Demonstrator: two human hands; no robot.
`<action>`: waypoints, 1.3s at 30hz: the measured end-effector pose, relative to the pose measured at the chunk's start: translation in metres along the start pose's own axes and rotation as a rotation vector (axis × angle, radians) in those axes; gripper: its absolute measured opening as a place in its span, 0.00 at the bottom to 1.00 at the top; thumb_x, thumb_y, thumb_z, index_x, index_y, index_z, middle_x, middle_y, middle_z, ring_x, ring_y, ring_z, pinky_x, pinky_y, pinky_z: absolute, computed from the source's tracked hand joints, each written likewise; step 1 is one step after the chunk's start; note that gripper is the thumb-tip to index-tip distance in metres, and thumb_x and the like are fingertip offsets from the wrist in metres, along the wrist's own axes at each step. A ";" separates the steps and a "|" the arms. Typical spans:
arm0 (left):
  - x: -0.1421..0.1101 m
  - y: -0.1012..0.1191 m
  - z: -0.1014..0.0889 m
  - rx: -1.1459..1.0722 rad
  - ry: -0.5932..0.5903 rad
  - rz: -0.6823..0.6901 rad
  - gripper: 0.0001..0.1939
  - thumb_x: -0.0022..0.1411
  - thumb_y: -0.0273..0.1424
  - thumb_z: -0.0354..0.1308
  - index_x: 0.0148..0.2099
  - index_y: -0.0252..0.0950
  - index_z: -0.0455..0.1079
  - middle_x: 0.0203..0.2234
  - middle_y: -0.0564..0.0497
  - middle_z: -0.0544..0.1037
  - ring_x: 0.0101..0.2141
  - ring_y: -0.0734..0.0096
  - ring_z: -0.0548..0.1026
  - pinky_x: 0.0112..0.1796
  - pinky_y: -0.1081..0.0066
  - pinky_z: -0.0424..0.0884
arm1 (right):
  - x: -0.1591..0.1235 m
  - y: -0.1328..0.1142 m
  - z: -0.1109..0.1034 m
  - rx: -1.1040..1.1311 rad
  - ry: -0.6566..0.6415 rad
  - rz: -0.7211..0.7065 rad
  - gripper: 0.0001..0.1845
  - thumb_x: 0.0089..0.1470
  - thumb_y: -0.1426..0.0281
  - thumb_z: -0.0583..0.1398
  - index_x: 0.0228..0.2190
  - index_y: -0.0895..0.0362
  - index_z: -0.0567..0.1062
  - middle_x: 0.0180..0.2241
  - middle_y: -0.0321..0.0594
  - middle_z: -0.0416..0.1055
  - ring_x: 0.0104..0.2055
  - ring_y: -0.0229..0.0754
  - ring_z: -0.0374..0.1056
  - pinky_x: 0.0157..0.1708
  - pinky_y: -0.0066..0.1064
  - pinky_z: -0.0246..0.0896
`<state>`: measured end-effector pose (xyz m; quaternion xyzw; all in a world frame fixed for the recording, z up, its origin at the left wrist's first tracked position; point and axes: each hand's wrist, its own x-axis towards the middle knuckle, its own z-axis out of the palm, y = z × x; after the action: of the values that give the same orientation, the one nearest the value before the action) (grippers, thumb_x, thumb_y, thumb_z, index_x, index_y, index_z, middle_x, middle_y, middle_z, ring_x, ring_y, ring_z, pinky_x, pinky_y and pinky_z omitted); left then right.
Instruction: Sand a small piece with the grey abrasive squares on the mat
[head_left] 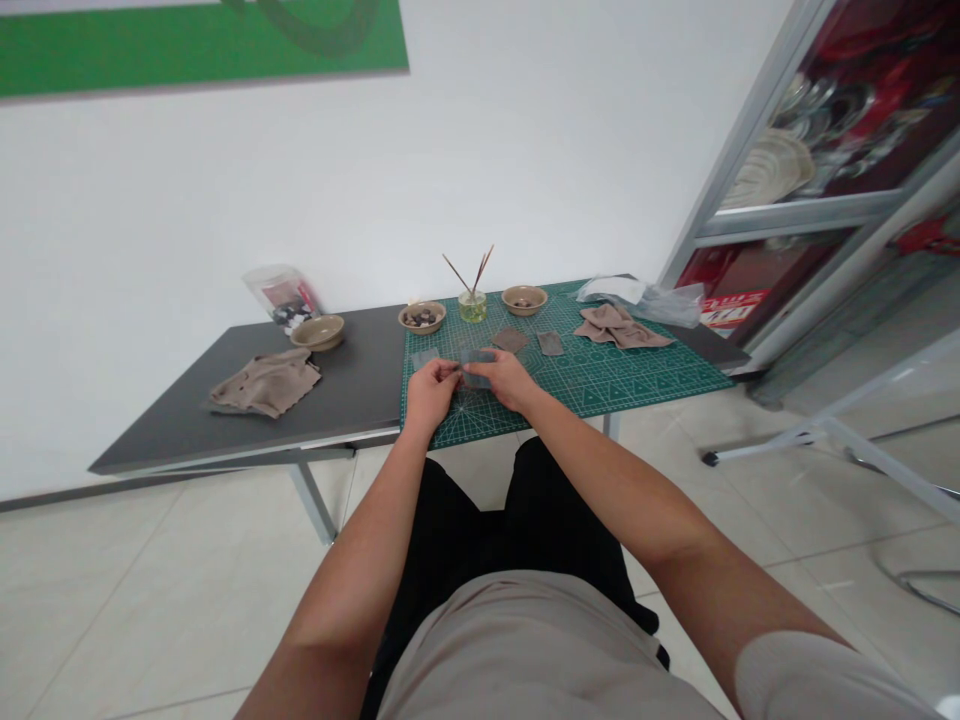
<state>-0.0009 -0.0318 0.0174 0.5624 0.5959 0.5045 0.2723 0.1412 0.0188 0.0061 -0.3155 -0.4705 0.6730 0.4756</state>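
My left hand [433, 392] and my right hand [502, 380] meet over the near edge of a green cutting mat [600, 385]. Between them, both pinch a thin grey sheet [478, 369], which may be translucent. Its exact material and edges are hard to tell. Just beyond my fingers, a small brown square [510, 340] and a grey rectangular piece [550, 343] lie flat on the mat.
Farther back stand a glass jar of green liquid with thin brushes [472, 307] and two ceramic bowls [421, 317]. A taupe cloth [621, 327] lies on the mat, and another [264, 385] lies on the dark grey table [352, 368].
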 end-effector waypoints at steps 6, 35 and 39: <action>-0.001 -0.001 -0.001 0.055 -0.027 0.017 0.02 0.55 0.29 0.61 0.31 0.36 0.74 0.22 0.55 0.77 0.25 0.71 0.73 0.32 0.71 0.66 | -0.003 -0.001 0.002 -0.021 0.041 -0.021 0.20 0.36 0.63 0.75 0.26 0.58 0.73 0.25 0.35 0.73 0.25 0.35 0.68 0.27 0.30 0.68; -0.002 0.000 0.005 0.266 0.046 0.051 0.04 0.58 0.26 0.57 0.32 0.39 0.73 0.24 0.52 0.78 0.28 0.67 0.74 0.34 0.69 0.65 | -0.007 -0.001 0.003 -0.108 0.032 -0.047 0.16 0.38 0.65 0.71 0.25 0.56 0.71 0.22 0.32 0.70 0.24 0.35 0.66 0.27 0.29 0.65; -0.004 0.001 0.005 0.289 0.037 0.095 0.05 0.57 0.26 0.57 0.31 0.39 0.73 0.26 0.52 0.79 0.29 0.67 0.74 0.34 0.70 0.65 | -0.007 0.001 0.006 -0.120 0.110 -0.067 0.14 0.39 0.66 0.70 0.26 0.55 0.71 0.24 0.32 0.71 0.25 0.35 0.65 0.25 0.28 0.65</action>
<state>0.0044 -0.0344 0.0156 0.6139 0.6398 0.4363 0.1532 0.1382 0.0104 0.0066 -0.3639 -0.4935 0.6089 0.5033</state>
